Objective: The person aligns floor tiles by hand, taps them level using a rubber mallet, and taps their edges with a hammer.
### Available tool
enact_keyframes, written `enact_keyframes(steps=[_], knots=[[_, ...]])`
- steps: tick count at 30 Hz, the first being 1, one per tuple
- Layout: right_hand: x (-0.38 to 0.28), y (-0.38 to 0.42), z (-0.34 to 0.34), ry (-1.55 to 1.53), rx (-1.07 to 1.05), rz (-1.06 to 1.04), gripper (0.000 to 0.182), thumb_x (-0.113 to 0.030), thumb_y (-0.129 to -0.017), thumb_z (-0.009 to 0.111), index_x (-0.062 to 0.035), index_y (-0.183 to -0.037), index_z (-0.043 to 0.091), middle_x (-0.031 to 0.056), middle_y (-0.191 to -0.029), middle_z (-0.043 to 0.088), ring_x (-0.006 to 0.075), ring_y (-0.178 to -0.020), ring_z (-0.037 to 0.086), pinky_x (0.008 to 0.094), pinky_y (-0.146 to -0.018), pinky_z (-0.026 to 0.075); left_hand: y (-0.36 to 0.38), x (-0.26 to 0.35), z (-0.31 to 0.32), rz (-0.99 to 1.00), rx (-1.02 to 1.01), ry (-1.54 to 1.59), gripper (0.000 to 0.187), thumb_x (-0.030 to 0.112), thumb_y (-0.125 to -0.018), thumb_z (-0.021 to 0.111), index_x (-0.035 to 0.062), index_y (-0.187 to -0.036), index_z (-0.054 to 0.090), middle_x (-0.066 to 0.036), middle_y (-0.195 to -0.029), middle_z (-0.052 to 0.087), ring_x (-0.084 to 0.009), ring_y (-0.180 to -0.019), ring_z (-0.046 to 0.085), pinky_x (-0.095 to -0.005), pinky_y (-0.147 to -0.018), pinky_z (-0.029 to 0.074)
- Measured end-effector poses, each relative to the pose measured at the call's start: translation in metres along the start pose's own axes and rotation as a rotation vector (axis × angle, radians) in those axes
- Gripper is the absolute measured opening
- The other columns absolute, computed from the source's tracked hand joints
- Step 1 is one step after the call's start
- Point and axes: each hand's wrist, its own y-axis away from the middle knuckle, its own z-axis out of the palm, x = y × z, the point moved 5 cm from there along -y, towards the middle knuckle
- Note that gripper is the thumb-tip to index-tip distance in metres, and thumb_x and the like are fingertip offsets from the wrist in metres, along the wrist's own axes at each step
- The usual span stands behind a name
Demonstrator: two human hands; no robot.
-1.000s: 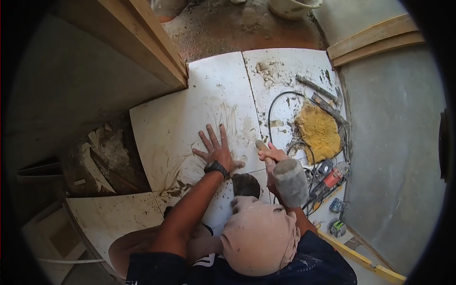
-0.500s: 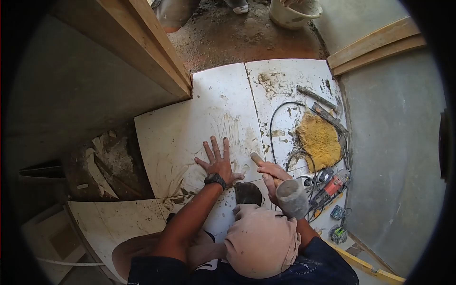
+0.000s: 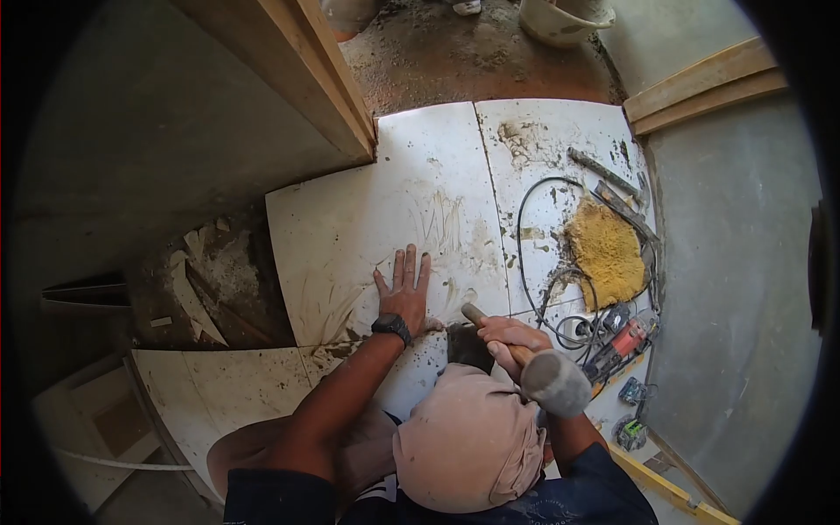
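Observation:
My left hand (image 3: 403,293), with a dark watch on its wrist, lies flat on a large white tile (image 3: 350,219) smeared with mud, its fingers apart and pointing away from me. To its right, my right hand (image 3: 514,339) is wrapped round the handle of a mallet (image 3: 557,383). The mallet's grey head hangs near my right forearm, above the floor, and the wooden handle end points toward the tile. A dark round thing (image 3: 471,346) sits between the two hands, partly hidden by the cap.
A yellow sponge-like mat (image 3: 605,254), a black cable (image 3: 522,219) and a red power tool (image 3: 626,341) lie on the right. A wooden frame (image 3: 328,87) stands upper left. Beyond the tiles are bare soil (image 3: 437,66), a bucket (image 3: 560,24) and part of another person.
The view has shifted slightly. My left hand's fingers are closer together, still flat on the tile. The mallet head has tilted and swung a little to the right in my right hand.

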Motion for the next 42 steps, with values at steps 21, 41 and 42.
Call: enact_keyframes(steps=[21, 41, 42], knots=[[0.029, -0.004, 0.031, -0.008, -0.017, -0.040, 0.006, -0.004, -0.094, 0.064, 0.0008, -0.097, 0.067, 0.0144, -0.101, 0.072, 0.0306, -0.108, 0.069, 0.0396, -0.095, 0.054, 0.016, -0.002, -0.004, 0.065, 0.001, -0.013, 0.128, 0.053, -0.070, 0.084, 0.0111, -0.163, 0.008, -0.017, -0.171, -0.002, -0.0357, -0.157, 0.001, -0.0774, -0.113, 0.013], [0.094, -0.010, 0.059, -0.100, -0.083, 0.154, 0.013, -0.003, -0.097, 0.058, 0.0042, -0.096, 0.069, 0.0151, -0.105, 0.071, 0.0269, -0.112, 0.067, 0.0382, -0.102, 0.050, 0.003, -0.012, 0.025, 0.093, 0.207, -0.044, 0.085, 0.017, -0.093, 0.059, 0.0127, -0.163, 0.011, -0.014, -0.171, 0.000, -0.0330, -0.158, 0.003, -0.0750, -0.116, 0.008], [0.084, -0.011, 0.054, -0.094, -0.086, 0.147, 0.013, -0.003, -0.097, 0.058, 0.0042, -0.096, 0.069, 0.0151, -0.105, 0.071, 0.0269, -0.112, 0.067, 0.0382, -0.102, 0.050, 0.006, -0.009, 0.024, 0.092, 0.174, -0.015, 0.082, 0.013, -0.094, 0.056, 0.0130, -0.163, 0.012, -0.014, -0.171, 0.000, -0.0328, -0.158, 0.003, -0.0748, -0.116, 0.007]])
